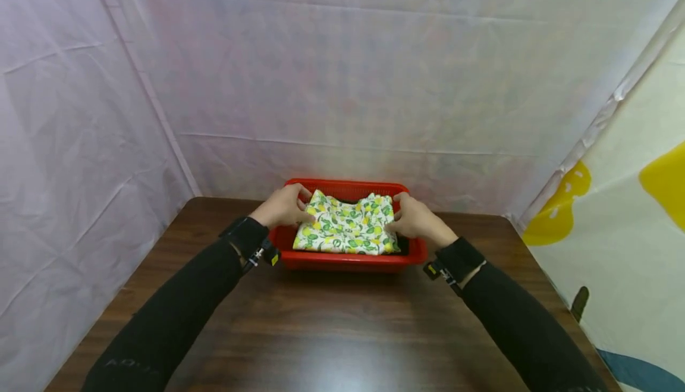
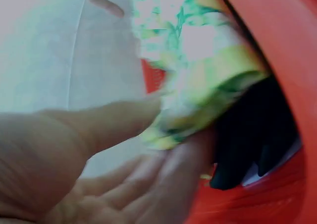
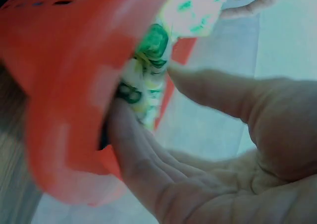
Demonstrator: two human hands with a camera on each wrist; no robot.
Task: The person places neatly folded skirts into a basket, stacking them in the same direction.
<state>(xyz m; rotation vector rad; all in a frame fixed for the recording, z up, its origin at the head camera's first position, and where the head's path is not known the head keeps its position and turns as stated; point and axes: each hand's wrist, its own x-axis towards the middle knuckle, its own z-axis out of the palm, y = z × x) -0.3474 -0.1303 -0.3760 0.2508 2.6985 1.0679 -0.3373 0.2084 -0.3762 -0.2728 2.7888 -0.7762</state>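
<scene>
While gripped at both short ends, folded lemon-print cloth (image 1: 346, 228) lying across the top of red basket (image 1: 350, 261), half down into it, over something dark below. Left hand (image 1: 282, 206) at the cloth's left edge, thumb above and fingers (image 2: 163, 184) beneath, pinching the fabric; right hand (image 1: 414, 218) mirroring it at the right edge, thumb over and fingers (image 3: 133, 149) curled under, just inside the basket's wall. Long axis of the cloth running left to right, from one hand to the other, parallel to the basket's long side and square to the forearms. Both hands about equally near, each touching its own end, neither reaching further across. Basket at the far middle of dark wooden worktop (image 1: 342, 332), close to the pale curtain backdrop (image 1: 342, 82), straight ahead of the person, sleeves in black stretched toward it. Any coming move judged to turn on both ends travelling together, cloth kept level along that left-right line.
</scene>
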